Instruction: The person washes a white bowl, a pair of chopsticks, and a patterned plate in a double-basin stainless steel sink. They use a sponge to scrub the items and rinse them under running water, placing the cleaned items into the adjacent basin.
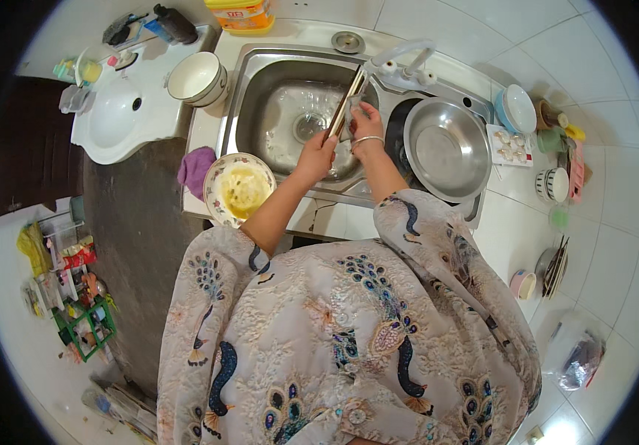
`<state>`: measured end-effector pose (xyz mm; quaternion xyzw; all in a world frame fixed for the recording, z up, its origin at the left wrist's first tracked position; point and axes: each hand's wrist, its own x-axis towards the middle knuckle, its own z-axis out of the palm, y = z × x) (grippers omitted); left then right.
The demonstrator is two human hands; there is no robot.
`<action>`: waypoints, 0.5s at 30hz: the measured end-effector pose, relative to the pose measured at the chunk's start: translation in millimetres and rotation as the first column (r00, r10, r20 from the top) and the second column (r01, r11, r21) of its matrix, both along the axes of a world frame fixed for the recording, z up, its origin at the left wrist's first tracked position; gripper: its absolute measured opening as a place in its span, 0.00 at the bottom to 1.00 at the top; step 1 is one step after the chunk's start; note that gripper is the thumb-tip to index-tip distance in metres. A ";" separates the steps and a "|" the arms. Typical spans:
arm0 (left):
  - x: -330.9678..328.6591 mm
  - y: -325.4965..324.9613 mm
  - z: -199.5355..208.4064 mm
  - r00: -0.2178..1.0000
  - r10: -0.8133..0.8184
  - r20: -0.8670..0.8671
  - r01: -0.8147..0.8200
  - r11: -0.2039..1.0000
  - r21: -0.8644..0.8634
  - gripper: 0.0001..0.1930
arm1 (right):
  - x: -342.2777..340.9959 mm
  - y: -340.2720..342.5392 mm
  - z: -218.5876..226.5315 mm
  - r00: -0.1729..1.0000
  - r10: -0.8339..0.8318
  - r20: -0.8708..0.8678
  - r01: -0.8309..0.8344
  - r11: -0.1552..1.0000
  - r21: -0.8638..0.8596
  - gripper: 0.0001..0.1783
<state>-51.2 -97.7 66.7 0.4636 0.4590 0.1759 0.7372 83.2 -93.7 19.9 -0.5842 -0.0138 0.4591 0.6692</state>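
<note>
Over the right side of the steel sink (266, 96), a bundle of chopsticks (345, 101) slants up toward the white faucet (402, 53). My left hand (315, 157) is closed round their lower end. Fingers of my right hand (367, 127) press a greyish cloth (350, 117) against the sticks' right side; a bracelet circles that wrist. A little water lies round the drain (310, 127). Left of my forearm, a flowered plate (219, 176) holds yellow liquid. To the right, a large steel basin (447, 152) rests tilted over the second sink bowl, overlapping a dark pan (400, 122).
A cream bowl (195, 79) and a purple cloth (197, 170) sit on the left counter edge. Eggs in a white carton (511, 146), stacked bowls (515, 110) and cups line the right counter. A washbasin (115, 119) stands far left; a yellow tub (242, 16) is behind.
</note>
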 end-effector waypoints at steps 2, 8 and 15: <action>1.8 -2.2 -0.3 0.999 -0.035 0.004 0.035 0.999 -0.006 0.11 | 3.3 4.9 20.0 0.983 0.051 -0.175 -0.061 0.997 -0.053 0.14; -3.5 -0.5 16.9 1.000 -0.019 0.004 0.019 0.979 -0.205 0.11 | 25.4 45.8 -5.5 0.926 0.231 -0.298 -0.268 0.960 -0.087 0.17; -16.8 -3.8 16.0 0.961 0.272 -0.049 -0.276 0.944 -0.180 0.14 | 21.1 58.4 -14.2 0.876 0.173 -0.450 -0.201 0.979 -0.015 0.27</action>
